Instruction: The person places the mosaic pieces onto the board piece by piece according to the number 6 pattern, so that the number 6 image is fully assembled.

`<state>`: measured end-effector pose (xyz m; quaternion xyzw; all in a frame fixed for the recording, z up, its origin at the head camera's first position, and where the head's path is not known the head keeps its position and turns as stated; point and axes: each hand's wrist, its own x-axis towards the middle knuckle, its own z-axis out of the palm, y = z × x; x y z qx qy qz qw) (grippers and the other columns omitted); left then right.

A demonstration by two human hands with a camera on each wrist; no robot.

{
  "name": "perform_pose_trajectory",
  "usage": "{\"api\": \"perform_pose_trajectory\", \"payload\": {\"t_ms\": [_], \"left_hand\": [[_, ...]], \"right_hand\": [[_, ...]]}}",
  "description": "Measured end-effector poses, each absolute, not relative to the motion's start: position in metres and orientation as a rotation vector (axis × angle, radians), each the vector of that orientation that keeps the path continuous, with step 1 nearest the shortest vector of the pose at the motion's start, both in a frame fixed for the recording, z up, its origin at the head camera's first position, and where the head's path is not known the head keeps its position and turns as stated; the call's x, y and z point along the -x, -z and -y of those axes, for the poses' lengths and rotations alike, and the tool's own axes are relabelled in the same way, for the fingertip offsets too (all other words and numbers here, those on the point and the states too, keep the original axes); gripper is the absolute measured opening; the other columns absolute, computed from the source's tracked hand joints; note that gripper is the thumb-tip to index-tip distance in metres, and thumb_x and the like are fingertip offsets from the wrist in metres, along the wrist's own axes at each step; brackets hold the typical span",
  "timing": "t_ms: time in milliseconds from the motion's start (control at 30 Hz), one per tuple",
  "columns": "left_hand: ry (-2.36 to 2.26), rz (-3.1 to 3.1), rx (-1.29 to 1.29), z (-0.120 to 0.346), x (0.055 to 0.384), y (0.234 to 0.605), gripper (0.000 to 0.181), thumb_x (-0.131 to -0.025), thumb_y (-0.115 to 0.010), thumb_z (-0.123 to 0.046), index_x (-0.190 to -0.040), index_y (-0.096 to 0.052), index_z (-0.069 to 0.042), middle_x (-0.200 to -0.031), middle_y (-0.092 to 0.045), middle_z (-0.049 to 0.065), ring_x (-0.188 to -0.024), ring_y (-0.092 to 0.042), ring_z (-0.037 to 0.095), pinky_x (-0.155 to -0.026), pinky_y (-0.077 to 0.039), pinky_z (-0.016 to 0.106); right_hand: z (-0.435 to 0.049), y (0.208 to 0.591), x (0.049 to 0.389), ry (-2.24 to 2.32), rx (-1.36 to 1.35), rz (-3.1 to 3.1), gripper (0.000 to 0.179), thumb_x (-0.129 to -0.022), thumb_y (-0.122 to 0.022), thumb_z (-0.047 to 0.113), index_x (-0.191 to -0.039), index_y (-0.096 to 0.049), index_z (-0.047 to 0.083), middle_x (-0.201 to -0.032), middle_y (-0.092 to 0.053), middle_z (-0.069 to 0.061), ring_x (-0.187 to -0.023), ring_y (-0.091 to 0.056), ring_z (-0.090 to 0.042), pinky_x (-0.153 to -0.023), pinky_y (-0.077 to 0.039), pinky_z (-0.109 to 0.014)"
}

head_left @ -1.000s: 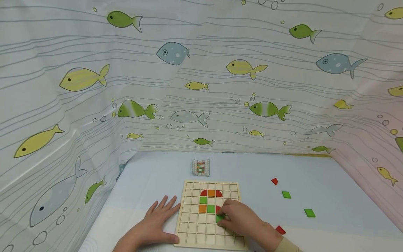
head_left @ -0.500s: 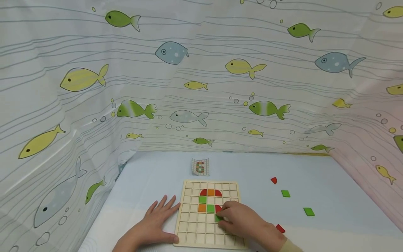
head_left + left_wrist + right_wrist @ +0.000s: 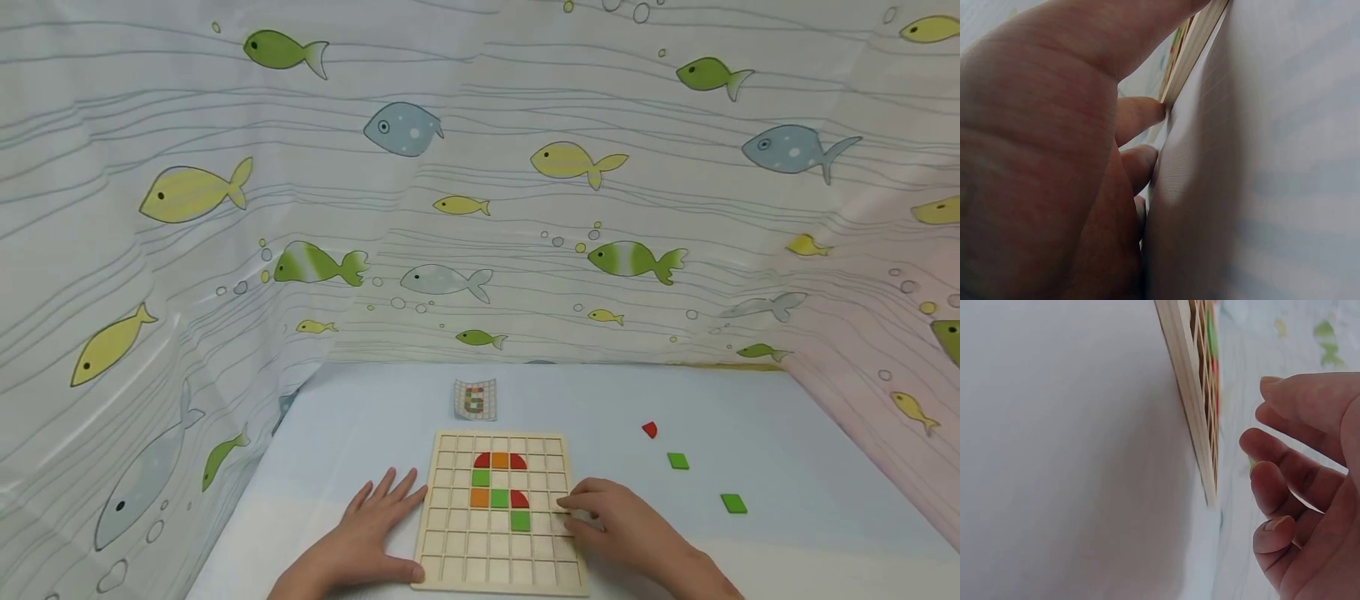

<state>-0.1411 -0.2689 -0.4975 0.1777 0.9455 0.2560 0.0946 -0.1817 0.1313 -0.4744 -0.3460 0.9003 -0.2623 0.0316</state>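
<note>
A wooden grid board (image 3: 456,542) lies flat on the table. In its squares sit an orange tile (image 3: 500,460) between two red quarter-round tiles, a green tile (image 3: 481,477) below, then an orange tile (image 3: 479,497), a green tile (image 3: 499,498), a red quarter-round tile (image 3: 519,499) and a green tile (image 3: 520,521). My left hand (image 3: 367,533) lies with fingers spread, thumb and fingertips touching the board's left edge. Over the board's right edge is my right hand (image 3: 622,525), fingers loosely bent; the right wrist view shows nothing between them.
Behind the board lies a small pattern card (image 3: 476,400) picturing coloured tiles on a grid. To the right are a loose red quarter-round tile (image 3: 650,429) and two green tiles, one nearer (image 3: 733,503) and one farther (image 3: 678,461). Fish-printed sheets stand around the table.
My right hand has let go of the green tile, which lies in its square under the red quarter-round one, and has moved right to the board's edge. The left hand stays put.
</note>
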Motion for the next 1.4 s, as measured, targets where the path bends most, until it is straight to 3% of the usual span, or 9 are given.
{"api": "perform_pose_trajectory", "payload": {"t_ms": [200,533,833,1067,1400], "left_hand": [[-0.777,-2.810,-0.544,0.269,0.141,0.497,0.105,-0.069,-0.074,-0.072,-0.151,-0.043,-0.014,-0.161,-0.024,0.012,-0.148,-0.006,0.044,-0.112,-0.002,0.066],[-0.764,-2.822,-0.546,0.270,0.142,0.500,0.104,-0.069,-0.074,-0.072,-0.152,-0.043,-0.017,-0.161,-0.024,0.010,-0.148,-0.006,0.043,-0.112,-0.004,0.065],[-0.744,-2.830,-0.533,0.270,0.142,0.498,0.104,-0.069,-0.073,-0.072,-0.152,-0.042,-0.017,-0.161,-0.024,0.009,-0.148,-0.006,0.042,-0.113,-0.004,0.065],[-0.721,-2.822,-0.501,0.268,0.144,0.498,0.109,-0.066,-0.071,-0.077,-0.152,-0.042,-0.019,-0.162,-0.023,0.008,-0.148,-0.006,0.041,-0.113,-0.003,0.066],[-0.727,-2.815,-0.505,0.268,0.144,0.498,0.108,-0.066,-0.072,-0.075,-0.152,-0.042,-0.018,-0.162,-0.024,0.009,-0.148,-0.006,0.042,-0.113,-0.003,0.067]], "right_hand": [[-0.161,0.477,0.181,0.848,0.903,-2.853,0.026,-0.094,-0.069,0.021,-0.120,-0.073,0.017,-0.109,-0.063,0.014,-0.083,-0.054,0.002,-0.071,-0.053,-0.024],[-0.207,0.477,0.178,0.850,0.662,-2.921,0.030,-0.091,-0.071,0.011,-0.120,-0.072,0.016,-0.109,-0.063,0.011,-0.081,-0.056,0.003,-0.067,-0.052,-0.022],[-0.236,0.487,0.174,0.839,0.635,-2.906,0.024,-0.091,-0.074,0.024,-0.114,-0.075,0.017,-0.101,-0.062,0.014,-0.075,-0.051,0.002,-0.064,-0.050,-0.021],[-0.250,0.489,0.172,0.816,0.673,-2.812,0.039,-0.084,-0.075,0.050,-0.108,-0.075,0.019,-0.092,-0.059,0.021,-0.075,-0.047,0.000,-0.062,-0.045,-0.021],[-0.252,0.497,0.172,0.930,0.743,-2.766,0.021,-0.087,-0.076,0.042,-0.101,-0.076,0.026,-0.086,-0.060,0.023,-0.070,-0.049,0.001,-0.058,-0.045,-0.019]]}}
